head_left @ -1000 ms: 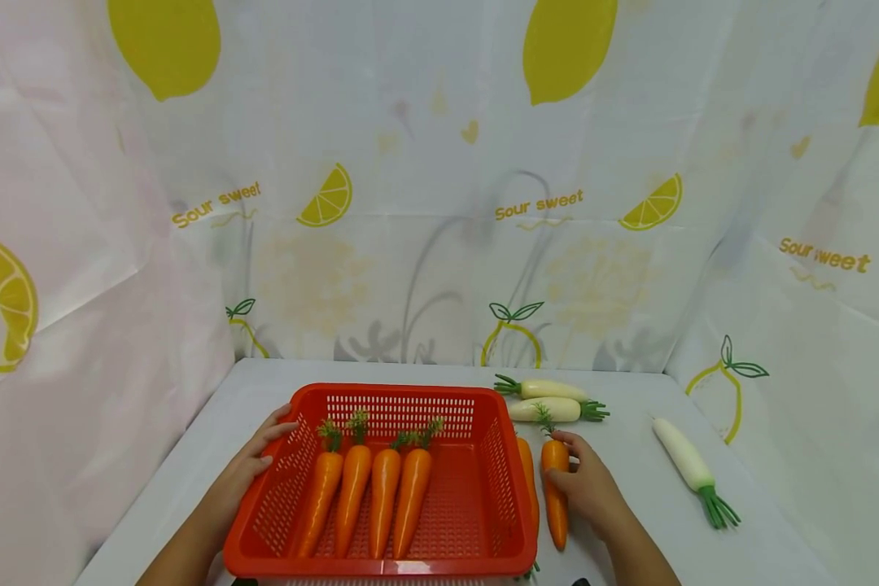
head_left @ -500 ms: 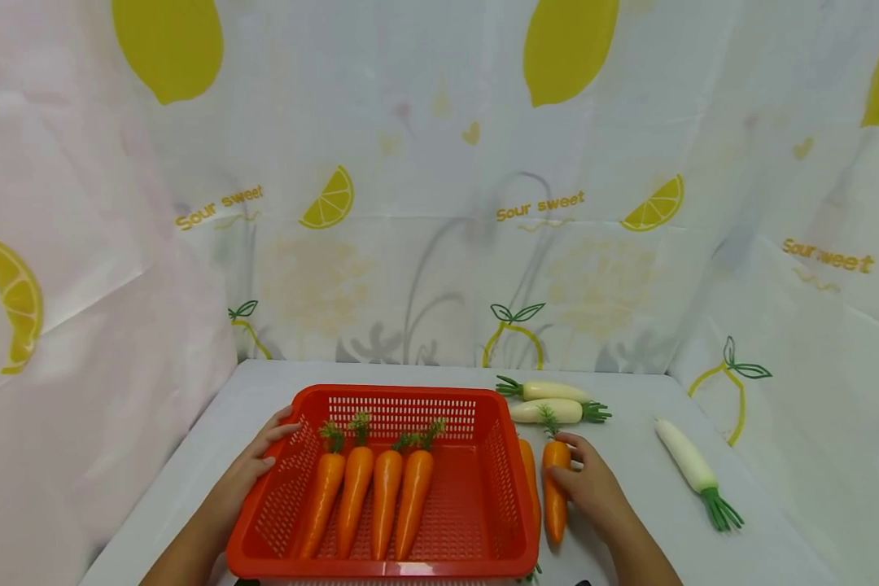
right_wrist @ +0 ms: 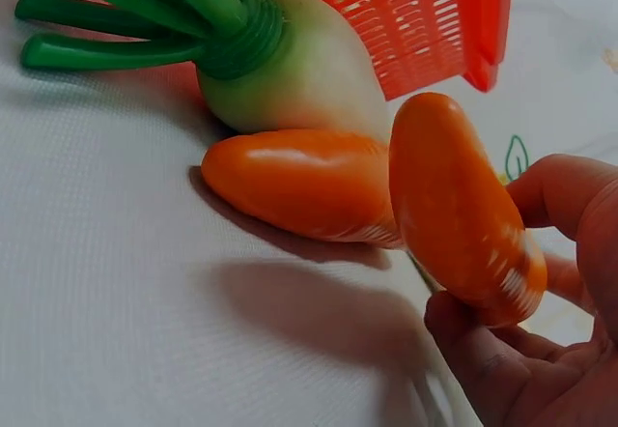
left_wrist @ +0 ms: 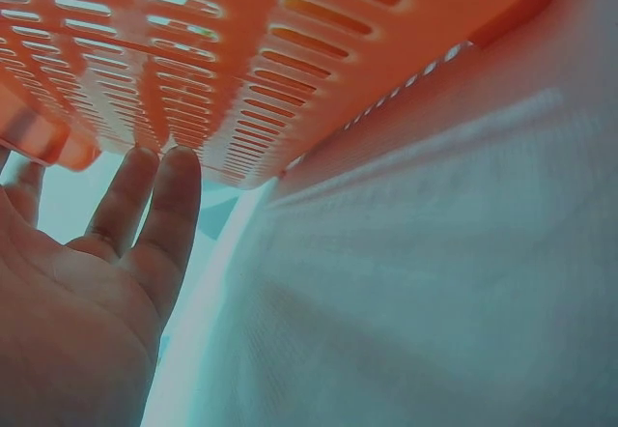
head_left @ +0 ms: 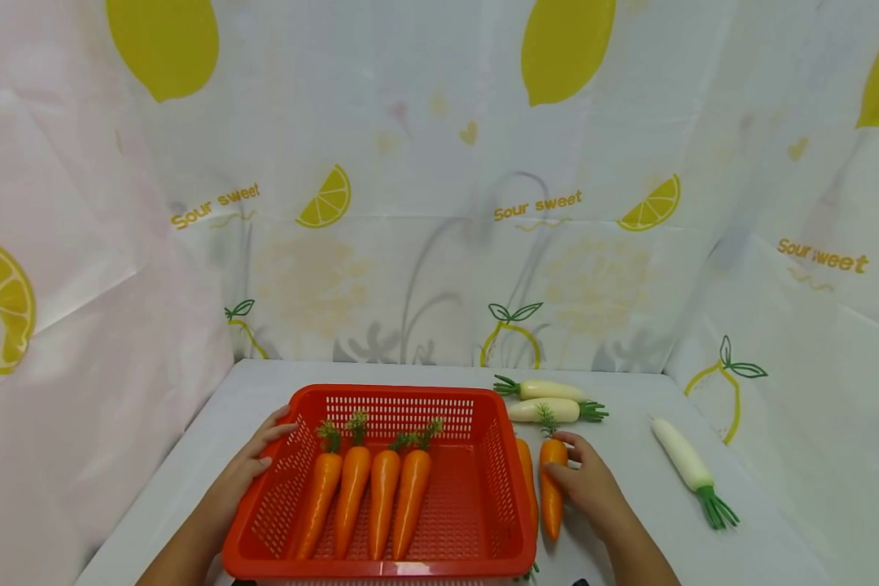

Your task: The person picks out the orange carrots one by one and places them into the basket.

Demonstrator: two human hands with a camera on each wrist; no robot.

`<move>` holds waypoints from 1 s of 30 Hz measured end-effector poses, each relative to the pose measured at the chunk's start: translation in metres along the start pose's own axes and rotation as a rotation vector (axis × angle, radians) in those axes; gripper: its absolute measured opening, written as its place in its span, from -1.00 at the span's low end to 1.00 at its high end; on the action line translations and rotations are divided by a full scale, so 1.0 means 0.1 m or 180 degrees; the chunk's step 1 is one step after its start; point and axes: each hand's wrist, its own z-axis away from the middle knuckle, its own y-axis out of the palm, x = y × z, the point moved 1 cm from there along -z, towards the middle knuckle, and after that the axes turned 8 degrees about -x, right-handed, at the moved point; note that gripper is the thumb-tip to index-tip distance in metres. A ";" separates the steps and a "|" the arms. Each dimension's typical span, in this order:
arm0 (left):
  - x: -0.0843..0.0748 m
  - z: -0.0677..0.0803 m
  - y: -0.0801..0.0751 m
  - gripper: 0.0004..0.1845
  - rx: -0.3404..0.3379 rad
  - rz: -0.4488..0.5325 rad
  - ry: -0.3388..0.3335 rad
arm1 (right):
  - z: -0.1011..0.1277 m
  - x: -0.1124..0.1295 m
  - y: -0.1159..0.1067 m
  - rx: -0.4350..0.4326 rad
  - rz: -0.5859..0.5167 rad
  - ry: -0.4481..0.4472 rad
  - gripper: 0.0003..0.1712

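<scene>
Four carrots (head_left: 366, 500) lie in the red basket (head_left: 403, 399) on the desk (head_left: 630, 456). Right hand (head_left: 593, 488) grips a fifth carrot (head_left: 552, 488) just right of the basket, seemingly lifted slightly since before. Left hand (head_left: 252, 464) stays flat, fingers straight, against the basket's left wall.

Open tabletop (head_left: 630, 488) right of the carrot (head_left: 552, 488) — basket wall (head_left: 500, 476) and second carrot (head_left: 527, 480) crowd its left

The white table (head_left: 630, 488) carries an orange basket (head_left: 381, 561), carrots (head_left: 529, 480) and radishes (head_left: 684, 460).
</scene>
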 end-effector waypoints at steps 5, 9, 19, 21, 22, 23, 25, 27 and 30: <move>-0.01 0.00 0.01 -0.44 -0.0008 0.0002 -0.0002 | 0.02 0.05 0.00 0.0037 -0.0093 0.0028 -0.32; -0.02 0.00 0.01 -0.44 -0.0001 0.0037 -0.0016 | 0.04 0.08 0.00 0.0061 -0.0203 0.0062 -0.31; -0.01 0.00 0.00 -0.44 -0.0011 0.0050 -0.0006 | 0.10 0.18 -0.05 0.0126 -0.0288 -0.0008 -0.29; 0.00 0.00 0.00 -0.44 -0.0016 0.0050 0.0008 | 0.12 0.22 -0.06 0.0145 -0.0302 -0.0039 -0.30; 0.00 0.00 0.00 -0.44 -0.0015 0.0043 0.0018 | 0.13 0.24 -0.07 0.0152 -0.0299 -0.0056 -0.30; 0.01 0.00 0.00 -0.44 -0.0009 0.0052 0.0025 | 0.14 0.26 -0.07 0.0164 -0.0301 -0.0073 -0.30; 0.01 0.01 0.00 -0.44 0.0008 0.0060 0.0030 | 0.15 0.29 -0.07 0.0180 -0.0320 -0.0102 -0.30; 0.00 0.00 0.00 -0.44 0.0010 0.0054 0.0027 | 0.17 0.32 -0.06 0.0197 -0.0350 -0.0120 -0.30; -0.01 0.00 0.01 -0.44 -0.0015 0.0054 0.0014 | 0.19 0.37 -0.06 0.0222 -0.0377 -0.0137 -0.31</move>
